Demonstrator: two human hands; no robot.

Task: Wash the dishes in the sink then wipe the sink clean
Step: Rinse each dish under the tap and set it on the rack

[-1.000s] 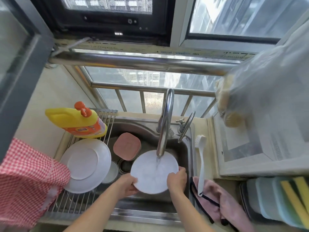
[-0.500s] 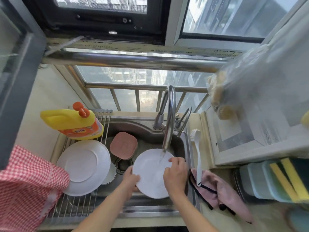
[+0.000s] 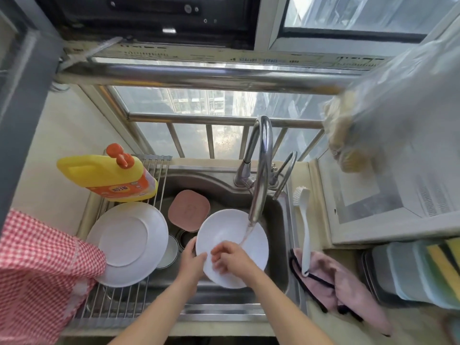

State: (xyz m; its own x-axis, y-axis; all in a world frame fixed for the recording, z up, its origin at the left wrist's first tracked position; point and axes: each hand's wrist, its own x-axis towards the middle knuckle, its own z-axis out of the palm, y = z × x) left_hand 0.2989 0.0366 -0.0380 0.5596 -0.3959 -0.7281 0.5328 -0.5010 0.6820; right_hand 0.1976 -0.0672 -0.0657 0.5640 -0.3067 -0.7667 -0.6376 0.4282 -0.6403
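Both forearms reach up from the near edge into the sink point(image 3: 281, 245). The left hand point(image 3: 191, 262) grips the plate point(image 3: 231, 232) at its left rim, thumb curled over the edge onto the face and fingers hidden behind it. The right hand point(image 3: 231, 257) lies on the plate's face, its fingers point(image 3: 217, 250) loosely bent and pressing the white surface just right of the left thumb; it holds nothing.

The plate sits over the sink's middle, tilted toward the person, with its lower edge behind the right wrist. Water from the tap point(image 3: 260, 170) falls onto the plate just beyond the right fingers.

Behind the plate in the sink leans a pink square dish point(image 3: 189, 210), and a bowl point(image 3: 171, 250) sits at the sink's left, partly under a large white plate point(image 3: 127, 242). That plate rests on a wire rack point(image 3: 117, 302) over the sink's left side, with a yellow bottle point(image 3: 107, 178) on the rack's far end and a red checked cloth point(image 3: 37, 270) covering its left part. On the counter right of the sink lie a white brush point(image 3: 305, 232) and a pink cloth point(image 3: 348, 287), the brush's handle end resting on the cloth. Further right from the sink are stacked trays with sponges point(image 3: 418, 272).
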